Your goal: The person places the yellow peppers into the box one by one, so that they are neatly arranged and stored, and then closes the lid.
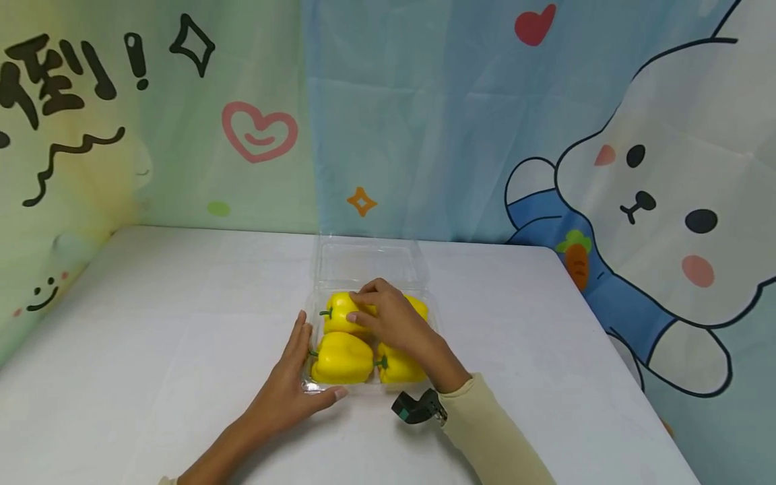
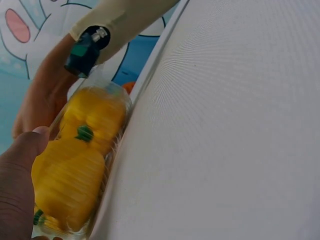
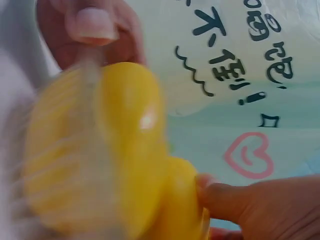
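Note:
Several yellow bell peppers with green stems lie in a clear plastic clamshell box (image 1: 308, 386), its lid (image 1: 370, 261) folded back. My left hand (image 1: 291, 384) rests at the box's near left corner, fingers straight along the left wall and thumb along the front edge. Beside them is the near left pepper (image 1: 342, 358). My right hand (image 1: 397, 320) reaches over the box and holds the far left pepper (image 1: 339, 311) between thumb and fingers; in the right wrist view the thumb (image 3: 225, 200) presses its side. This hand partly hides the far right pepper (image 1: 418, 306). The near right pepper (image 1: 400, 367) lies under the wrist.
The box stands on a white table (image 1: 182, 337), its lid near the back edge. Behind hangs a printed cloth (image 1: 412, 135) with a cartoon rabbit and hearts. A black wrist device (image 1: 417, 407) hangs under the right wrist, near the box's front edge.

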